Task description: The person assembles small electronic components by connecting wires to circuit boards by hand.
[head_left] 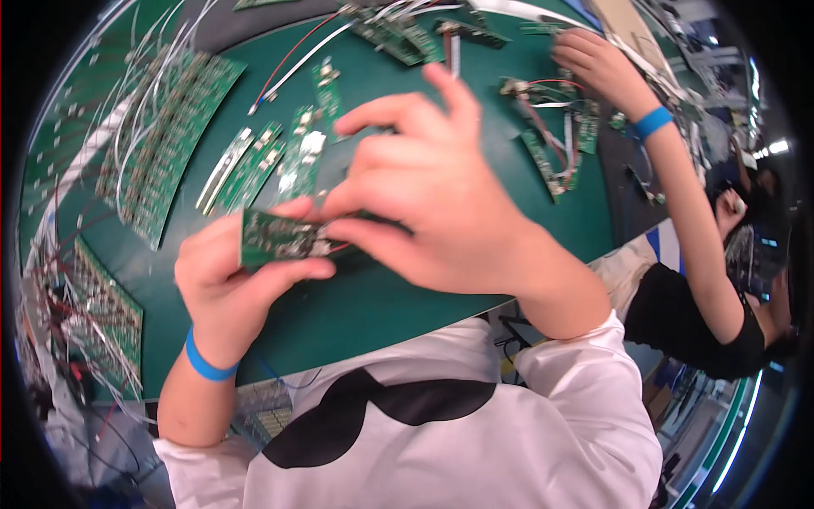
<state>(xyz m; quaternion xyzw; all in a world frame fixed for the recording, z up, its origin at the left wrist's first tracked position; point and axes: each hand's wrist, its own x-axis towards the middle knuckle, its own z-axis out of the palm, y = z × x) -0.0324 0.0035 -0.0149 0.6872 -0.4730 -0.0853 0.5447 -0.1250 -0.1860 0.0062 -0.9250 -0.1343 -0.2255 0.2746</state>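
A small green circuit board (275, 237) is raised over the near part of the table, tilted, its component side showing. My left hand (225, 263) grips it by the edges, thumb below and fingers behind. At the board's right end, my right hand (424, 187) pinches with thumb and index finger by a thin red wire (341, 247); its other fingers are partly raised. The exact spot between those fingertips is hidden. Just beyond my hands lie several narrow green boards (301, 157) on the green table mat (365, 318).
A large panel of joined boards (174, 140) with white wires lies at the left, another wired panel (110, 314) nearer. Wired boards (394, 38) sit at the far edge, more (555, 140) at the right. A co-worker's arm (670, 161) with a blue wristband reaches in there.
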